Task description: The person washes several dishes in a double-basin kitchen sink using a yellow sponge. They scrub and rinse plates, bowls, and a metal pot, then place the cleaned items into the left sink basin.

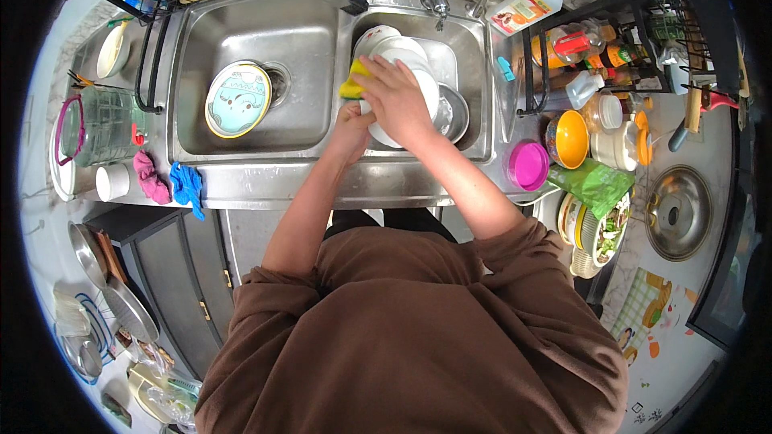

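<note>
Both hands work over the right basin [479, 126] of a steel sink. My right hand [395, 96] spreads across a white dish [429, 93], with a yellow-green sponge [356, 79] beneath its fingers. Close beside it, my left hand [350, 132] has its fingers closed on the edge of a white dish, mostly covered by my hands; its exact shape cannot be told. More white plates [398, 44] and a patterned dish [375, 35] are stacked behind. A metal bowl [459, 114] sits at the right. In the left basin [253, 30] lies a plate with a blue cartoon face [241, 101], beside the drain.
A faucet [439, 0] and a detergent bottle [525, 5] stand behind the right basin. Along the right counter are a magenta container [529, 166], an orange bowl [570, 138] and several jars. A blue cloth [187, 185], a pink cloth [151, 178] and a large glass jar [108, 125] are left.
</note>
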Demonstrator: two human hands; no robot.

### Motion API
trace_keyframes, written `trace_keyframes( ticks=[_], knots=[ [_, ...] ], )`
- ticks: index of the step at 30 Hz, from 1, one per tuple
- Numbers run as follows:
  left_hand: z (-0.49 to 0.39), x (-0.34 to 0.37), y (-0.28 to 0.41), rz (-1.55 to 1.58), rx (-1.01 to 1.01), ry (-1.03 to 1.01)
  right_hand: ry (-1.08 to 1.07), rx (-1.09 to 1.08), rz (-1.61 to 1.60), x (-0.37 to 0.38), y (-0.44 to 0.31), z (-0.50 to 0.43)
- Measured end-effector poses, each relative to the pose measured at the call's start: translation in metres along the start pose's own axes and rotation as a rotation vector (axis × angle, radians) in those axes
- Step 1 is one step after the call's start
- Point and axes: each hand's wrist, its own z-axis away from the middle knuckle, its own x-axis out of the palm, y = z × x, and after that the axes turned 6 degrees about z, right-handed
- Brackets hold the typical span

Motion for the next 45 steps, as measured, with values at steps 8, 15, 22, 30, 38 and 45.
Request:
trace_keyframes(
  ticks=[8, 15, 22, 30, 38, 45],
  knots=[
    [0.016, 0.011, 0.005, 0.256, 0.001, 0.135, 0.078, 0.557, -0.705, -0.005, 0.072, 0.014],
    [0.007, 0.009, 0.006, 0.51, 0.032, 0.312, 0.287, 0.455, -0.606, 0.005, 0.054, 0.062],
    [-0.001, 0.013, 0.008, 0.588, 0.086, 0.215, 0.315, 0.363, -0.262, 0.007, -0.012, 0.082],
    [0.006, 0.012, 0.022, 0.416, 0.139, 0.208, 0.442, 0.518, -0.483, 0.006, 0.013, 0.062],
    [0.013, 0.01, 0.019, 0.471, 0.105, 0.102, 0.459, 0.816, -1.534, -0.004, 0.054, 0.038],
    [0.015, 0.033, 0.012, 0.377, 0.132, 0.095, 0.64, 1.057, -1.64, -0.001, 0.032, 0.038]
  ],
)
